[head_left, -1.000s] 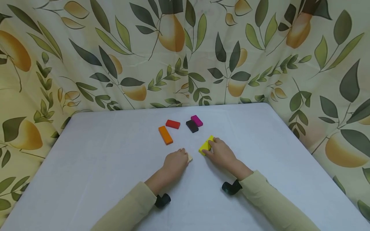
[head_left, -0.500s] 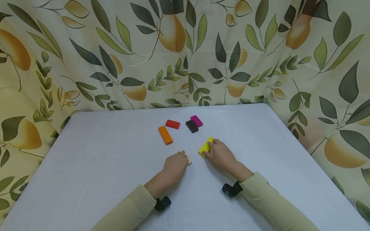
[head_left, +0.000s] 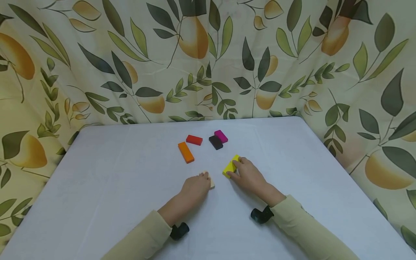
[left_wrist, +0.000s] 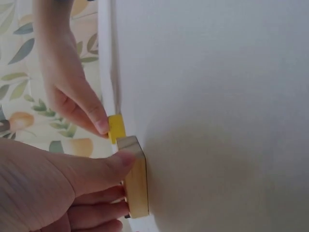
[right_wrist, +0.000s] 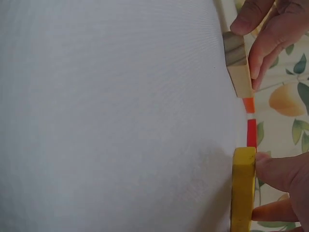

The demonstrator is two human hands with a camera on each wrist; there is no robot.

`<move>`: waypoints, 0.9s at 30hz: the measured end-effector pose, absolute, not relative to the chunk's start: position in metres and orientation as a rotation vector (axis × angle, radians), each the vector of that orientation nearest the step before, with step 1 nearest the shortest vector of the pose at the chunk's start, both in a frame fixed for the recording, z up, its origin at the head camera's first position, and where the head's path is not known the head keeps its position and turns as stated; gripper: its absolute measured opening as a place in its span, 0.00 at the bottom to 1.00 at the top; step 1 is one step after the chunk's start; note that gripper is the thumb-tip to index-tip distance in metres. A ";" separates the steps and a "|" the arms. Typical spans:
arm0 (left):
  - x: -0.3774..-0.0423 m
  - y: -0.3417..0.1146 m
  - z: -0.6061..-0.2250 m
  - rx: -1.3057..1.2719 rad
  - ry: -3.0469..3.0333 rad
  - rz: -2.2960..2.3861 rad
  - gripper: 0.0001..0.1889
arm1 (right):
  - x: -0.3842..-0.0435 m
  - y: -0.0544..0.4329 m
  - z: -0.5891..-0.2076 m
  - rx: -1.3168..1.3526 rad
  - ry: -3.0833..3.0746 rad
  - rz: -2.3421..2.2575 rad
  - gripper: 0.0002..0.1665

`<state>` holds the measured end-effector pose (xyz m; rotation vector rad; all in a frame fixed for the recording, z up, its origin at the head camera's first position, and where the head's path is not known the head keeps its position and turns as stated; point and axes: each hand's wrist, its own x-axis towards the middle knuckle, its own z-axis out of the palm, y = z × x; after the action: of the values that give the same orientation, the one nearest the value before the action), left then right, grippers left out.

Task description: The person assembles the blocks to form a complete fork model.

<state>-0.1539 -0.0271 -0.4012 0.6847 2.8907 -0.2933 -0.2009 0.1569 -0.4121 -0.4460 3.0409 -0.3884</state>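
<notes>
My left hand (head_left: 195, 188) grips a plain wooden block (left_wrist: 138, 186) lying on the white cloth. In the left wrist view the thumb lies against its near end and the fingers along its side; in the head view the hand covers most of it. To the right, my right hand (head_left: 249, 175) pinches a yellow block (head_left: 229, 169) between thumb and fingers. That block also rests on the cloth, slanting away to the right. A gap separates the two held blocks in the head view.
Beyond the hands lie an orange block (head_left: 186, 152) and a red block (head_left: 194, 140). Right of these, a black block (head_left: 216, 142) touches a magenta block (head_left: 221, 135). A patterned curtain (head_left: 191, 90) hangs behind the white-covered table (head_left: 113, 173).
My left hand has drawn the wooden block a little toward me. The right hand has shifted slightly toward me with the yellow block. The other blocks stay put.
</notes>
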 end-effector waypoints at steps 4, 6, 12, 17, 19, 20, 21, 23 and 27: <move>-0.154 -0.031 -0.401 0.741 2.893 -0.315 0.25 | -0.200 0.157 -0.414 -0.455 3.041 -0.403 0.35; -0.154 -0.032 -0.400 0.766 2.897 -0.317 0.25 | -0.200 0.156 -0.415 -0.462 3.039 -0.408 0.35; -0.154 -0.037 -0.399 0.846 2.889 -0.314 0.25 | -0.201 0.154 -0.416 -0.500 3.040 -0.433 0.35; -0.156 -0.041 -0.399 0.939 2.857 -0.275 0.24 | -0.203 0.155 -0.418 -0.531 3.033 -0.472 0.35; -0.157 -0.043 -0.399 0.970 2.851 -0.266 0.23 | -0.204 0.155 -0.419 -0.537 3.030 -0.481 0.36; -0.157 -0.044 -0.399 0.982 2.851 -0.266 0.23 | -0.204 0.155 -0.419 -0.542 3.029 -0.484 0.36; -0.157 -0.045 -0.399 0.994 2.849 -0.267 0.24 | -0.205 0.156 -0.419 -0.548 3.028 -0.487 0.36; -0.158 -0.046 -0.399 1.005 2.850 -0.239 0.23 | -0.208 0.157 -0.420 -0.563 3.018 -0.514 0.36; -0.157 -0.049 -0.399 1.014 2.849 -0.145 0.23 | -0.214 0.159 -0.422 -0.627 2.990 -0.606 0.35</move>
<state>-0.1575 -0.0486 -0.3989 1.0139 2.8494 -0.1450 -0.2143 0.1594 -0.4219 -0.6266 2.9900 -0.6060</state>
